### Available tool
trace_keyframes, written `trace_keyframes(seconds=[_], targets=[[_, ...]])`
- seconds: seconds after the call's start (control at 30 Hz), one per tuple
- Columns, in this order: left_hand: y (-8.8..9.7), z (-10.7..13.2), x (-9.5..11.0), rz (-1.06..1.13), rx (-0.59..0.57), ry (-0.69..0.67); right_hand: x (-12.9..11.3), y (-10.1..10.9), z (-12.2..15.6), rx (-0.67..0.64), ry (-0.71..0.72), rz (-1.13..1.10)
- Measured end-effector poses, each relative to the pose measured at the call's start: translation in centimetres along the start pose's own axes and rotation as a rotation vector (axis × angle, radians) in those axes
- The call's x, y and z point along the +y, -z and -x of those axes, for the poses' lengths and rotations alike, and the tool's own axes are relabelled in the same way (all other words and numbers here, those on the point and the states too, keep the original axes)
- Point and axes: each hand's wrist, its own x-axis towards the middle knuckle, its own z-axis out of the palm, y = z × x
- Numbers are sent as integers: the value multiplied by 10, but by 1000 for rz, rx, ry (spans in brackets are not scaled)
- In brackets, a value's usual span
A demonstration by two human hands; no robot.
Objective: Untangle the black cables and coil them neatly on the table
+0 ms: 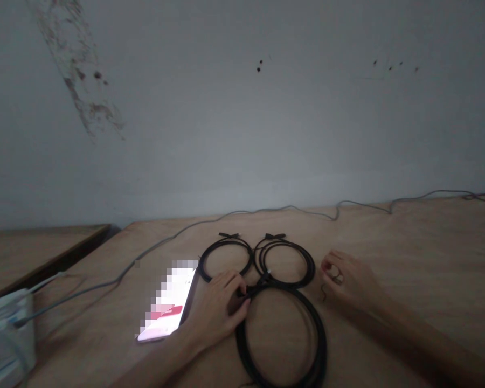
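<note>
A large black cable coil (322, 337) lies on the wooden table in front of me. My left hand (224, 302) is closed at its upper left side, thumb and fingers pinching the cable there. Near that hand a black connector (264, 278) pokes out at the top of the coil. To the right, apart from the coils, my right hand (350, 280) is held with thumb and fingertips together. A thin dark tie or wire (323, 292) hangs from its fingers. Behind the front coil are two smaller coils, a left one (201, 264) and a right one (312, 265), their connectors pointing toward the wall.
A lit phone (170, 307) lies left of my left hand, partly pixelated. A white power strip or box (12, 339) sits at the left edge, with a grey cord (145, 253) running from it along the wall (242, 134). Another table edge (76, 242) is at far left.
</note>
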Motion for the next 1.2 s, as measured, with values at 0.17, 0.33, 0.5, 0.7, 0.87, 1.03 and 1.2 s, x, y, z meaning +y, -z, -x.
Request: trace_keyframes(seconds=[0.17,0.33,0.5,0.7,0.87,1.03,1.2], targets=[[-3,2,-2,-6,-8,55,-20,-1,8,-162,95,-245],[-4,3,-2,-6,-19,81,-29,-1,16,-259,214,-337],[-7,3,-4,-19,-3,103,-25,-3,16,-320,265,-349],[-5,2,-3,9,-40,70,-27,-7,18,-325,214,-347],[-3,0,0,-47,-18,87,-30,-1,20,-301,230,-306],[-1,0,2,-69,-20,9,-32,2,25,-354,203,-159],[10,1,5,221,-165,-100,-32,-4,23,-364,146,-129]])
